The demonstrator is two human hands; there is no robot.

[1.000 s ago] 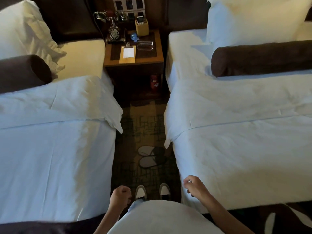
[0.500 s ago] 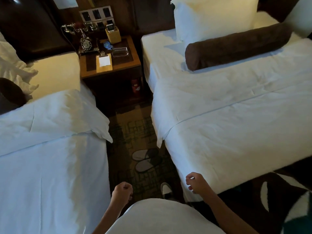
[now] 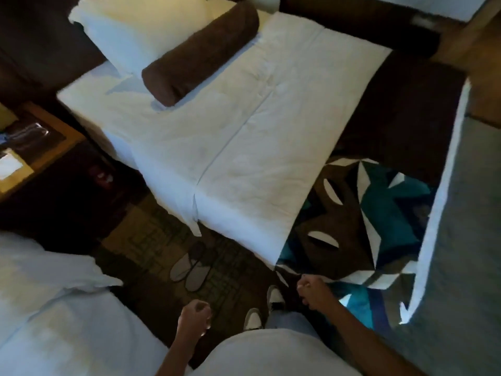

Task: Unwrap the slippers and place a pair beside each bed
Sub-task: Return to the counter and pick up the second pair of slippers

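Observation:
A pair of white slippers (image 3: pixel 191 265) with dark uppers lies side by side on the carpet between the two beds, close to the right bed (image 3: pixel 244 137). The left bed (image 3: pixel 54 316) fills the lower left corner. My left hand (image 3: pixel 194 320) is curled into a fist low in the aisle, nothing visible in it. My right hand (image 3: pixel 311 291) is also fisted, near the foot corner of the right bed, holding nothing I can see. Both hands are well short of the slippers.
A wooden nightstand (image 3: pixel 35 153) with a notepad stands at the left between the bed heads. A brown bolster (image 3: pixel 200 52) and white pillow (image 3: pixel 141 31) lie on the right bed. Patterned blue and brown carpet (image 3: pixel 374 213) spreads right. A grey, white-edged surface (image 3: pixel 461 240) rises at far right. My shoes (image 3: pixel 264 308) are below.
The view has swung to the right, so the right bed now sits in the centre and the nightstand slid to the left edge. Both hands stay fisted near my body.

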